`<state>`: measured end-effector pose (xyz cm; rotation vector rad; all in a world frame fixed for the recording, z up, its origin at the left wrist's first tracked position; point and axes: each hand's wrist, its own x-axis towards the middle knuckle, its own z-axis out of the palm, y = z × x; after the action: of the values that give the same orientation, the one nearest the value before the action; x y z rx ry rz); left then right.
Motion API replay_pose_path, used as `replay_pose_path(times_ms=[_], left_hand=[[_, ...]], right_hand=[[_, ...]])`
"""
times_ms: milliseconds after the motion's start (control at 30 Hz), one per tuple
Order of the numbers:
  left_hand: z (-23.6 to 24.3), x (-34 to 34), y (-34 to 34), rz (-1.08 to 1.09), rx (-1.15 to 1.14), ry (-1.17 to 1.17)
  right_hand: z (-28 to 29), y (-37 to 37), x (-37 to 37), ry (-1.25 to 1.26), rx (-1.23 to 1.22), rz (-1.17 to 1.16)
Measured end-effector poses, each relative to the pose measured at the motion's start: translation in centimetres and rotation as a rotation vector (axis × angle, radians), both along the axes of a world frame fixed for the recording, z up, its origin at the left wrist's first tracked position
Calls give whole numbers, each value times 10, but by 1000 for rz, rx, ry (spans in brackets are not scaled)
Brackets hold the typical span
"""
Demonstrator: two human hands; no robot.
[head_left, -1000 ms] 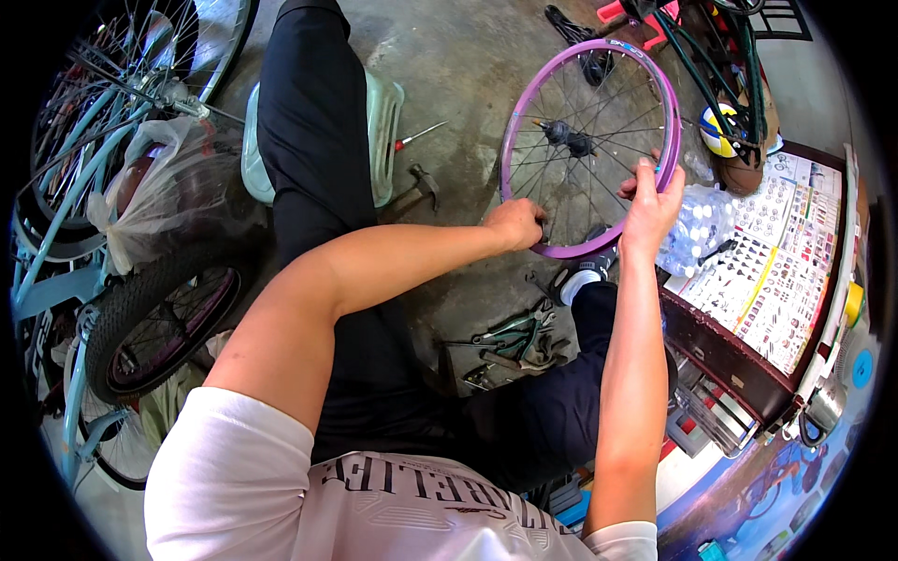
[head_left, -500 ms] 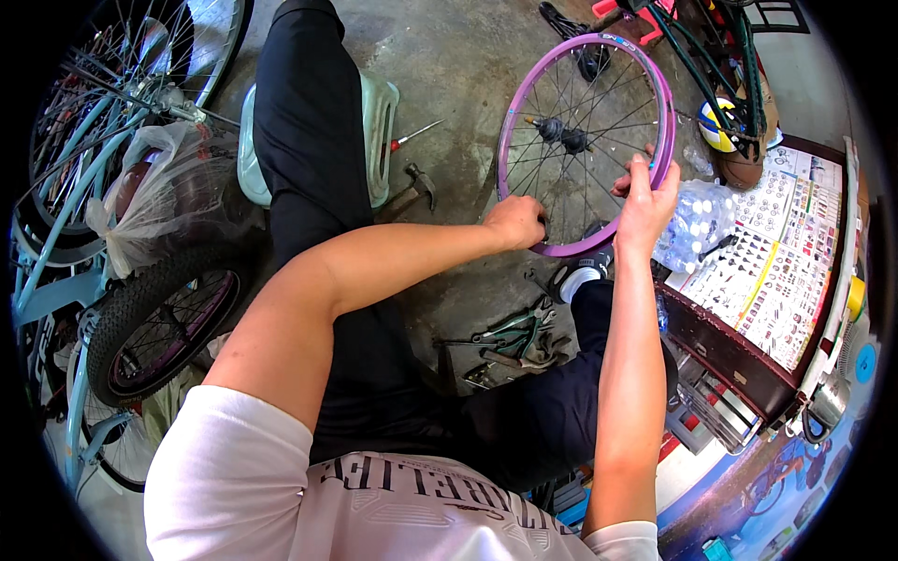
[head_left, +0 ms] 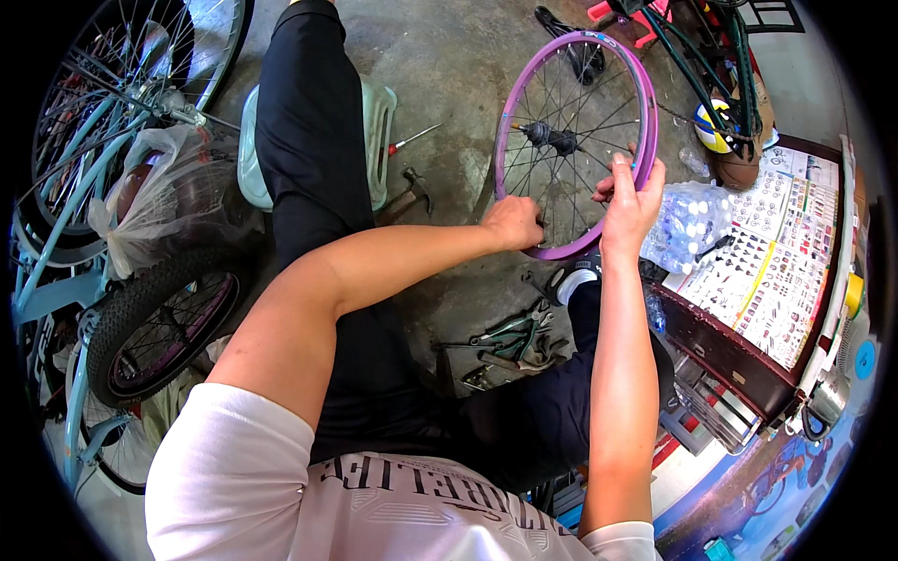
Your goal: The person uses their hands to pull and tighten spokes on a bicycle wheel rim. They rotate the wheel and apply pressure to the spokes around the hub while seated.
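Observation:
A bicycle wheel with a purple rim (head_left: 502, 159), black spokes and a black hub (head_left: 552, 140) is held up over the floor. My left hand (head_left: 513, 222) is closed on the lower left of the rim, its fingertips curled out of sight. My right hand (head_left: 629, 196) grips the right side of the rim, thumb and fingers among the spokes near it. Below the wheel, pliers and other hand tools (head_left: 514, 341) lie in a pile. A hammer (head_left: 412, 187) and a red-handled screwdriver (head_left: 413, 138) lie to the left of the wheel.
Bicycles (head_left: 56, 224) and a loose tyred wheel (head_left: 168, 323) crowd the left. A pale plastic stool (head_left: 379, 140) is under my left leg. At right are wrapped water bottles (head_left: 683, 229), a table covered with printed sheets (head_left: 776, 280), balls (head_left: 711, 126) and a dark green frame (head_left: 748, 75).
The wheel has shifted left and tilted a little, and my right hand has moved left with it. My left hand stays in nearly the same place on the rim.

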<state>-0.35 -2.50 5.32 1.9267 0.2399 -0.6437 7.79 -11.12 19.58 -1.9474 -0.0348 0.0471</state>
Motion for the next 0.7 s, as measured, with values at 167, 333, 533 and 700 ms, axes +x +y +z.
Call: replay_pose_path(times_ms=[167,333,533,700], left_hand=[[-4,4,1,-26,-83,32],[-5,19,9,93,-625,433],[2,19,14,97,-877,533],[6,17,8,-15,-735,400]], right_hand=[[-2,-4,4,2,-1,-15],[0,-4,5,-1,-17,-7],[-1,-12,12,-26,-82,0],[-1,-9,10,-33,-56,-26]])
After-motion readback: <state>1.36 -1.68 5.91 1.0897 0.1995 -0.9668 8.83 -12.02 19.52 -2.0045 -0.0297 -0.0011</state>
